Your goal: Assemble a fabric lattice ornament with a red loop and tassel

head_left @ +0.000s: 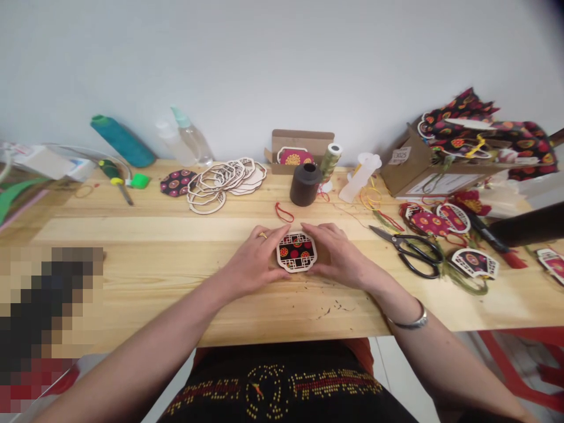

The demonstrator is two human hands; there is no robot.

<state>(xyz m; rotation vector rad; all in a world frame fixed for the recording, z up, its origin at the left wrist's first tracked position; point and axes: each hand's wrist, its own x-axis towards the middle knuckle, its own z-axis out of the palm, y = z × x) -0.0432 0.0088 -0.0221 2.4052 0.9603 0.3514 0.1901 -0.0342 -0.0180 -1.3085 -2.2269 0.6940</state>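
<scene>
Between my two hands, at the middle of the wooden table, is a small wooden-framed ornament (296, 252) with dark patterned fabric behind its lattice. My left hand (259, 255) grips its left edge with thumb and fingers. On the opposite side, my right hand (337, 255) grips the right edge the same way. A red cord loop (284, 212) lies just beyond the ornament. Dark thread scraps (332, 309) are scattered on the wood nearer to me. Black-handled scissors (414, 252) rest to the right of my right hand.
Wooden frames (227, 181) lie piled at the back left, near a teal thread cone (123, 141). A black spool (305, 184) stands behind the ornament. A cardboard box (408, 161) full of fabric is at the back right, with finished ornaments (434, 222) before it.
</scene>
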